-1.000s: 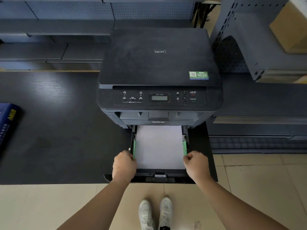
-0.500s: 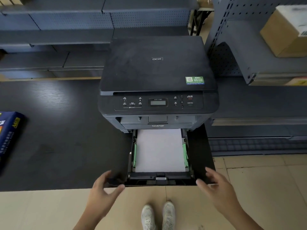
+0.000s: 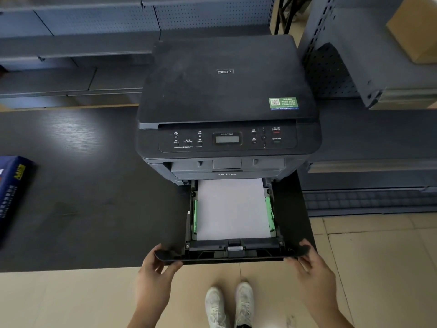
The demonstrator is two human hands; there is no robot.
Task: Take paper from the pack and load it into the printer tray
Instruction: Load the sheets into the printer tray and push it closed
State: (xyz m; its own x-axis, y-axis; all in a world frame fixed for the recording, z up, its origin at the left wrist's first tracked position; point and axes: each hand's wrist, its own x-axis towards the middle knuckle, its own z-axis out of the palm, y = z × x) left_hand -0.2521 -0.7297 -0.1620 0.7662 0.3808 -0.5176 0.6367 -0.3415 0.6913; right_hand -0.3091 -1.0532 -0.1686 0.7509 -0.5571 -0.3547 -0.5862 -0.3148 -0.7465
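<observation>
Printer [image 3: 227,95]: black, lid shut, standing on the dark table [image 3: 89,209]; a green sticker [image 3: 283,104] sits at the lid's near right corner, and the control panel [image 3: 227,139] with its small screen faces me.

Tray [image 3: 233,254]: pulled out from under the printer toward me, its front lip reaching past the table's near edge over the tiled floor [image 3: 378,268].

Paper [image 3: 233,209]: a white stack lying flat in the tray, between the two green guides [image 3: 195,216], its far end running under the printer body.

My left hand [image 3: 153,273]: at the tray's front left corner, fingers under the lip and thumb [image 3: 173,266] at its front edge, loosely curled around that corner, gripping it.

My right hand [image 3: 312,268]: at the tray's front right corner, thumb on top of the lip, fingers [image 3: 295,262] curled under the front edge, gripping it likewise.

Pack [image 3: 11,192]: blue wrapper, lying on the table at the far left, well apart from the printer, partly cut off by the frame edge. I cannot tell whether it is open.

Shoes [image 3: 230,304]: a pale pair on the floor below the tray, between my forearms.

Shelves [image 3: 354,67]: grey metal, behind and to the right of the printer, with a cardboard box [image 3: 413,31] on the right one.
</observation>
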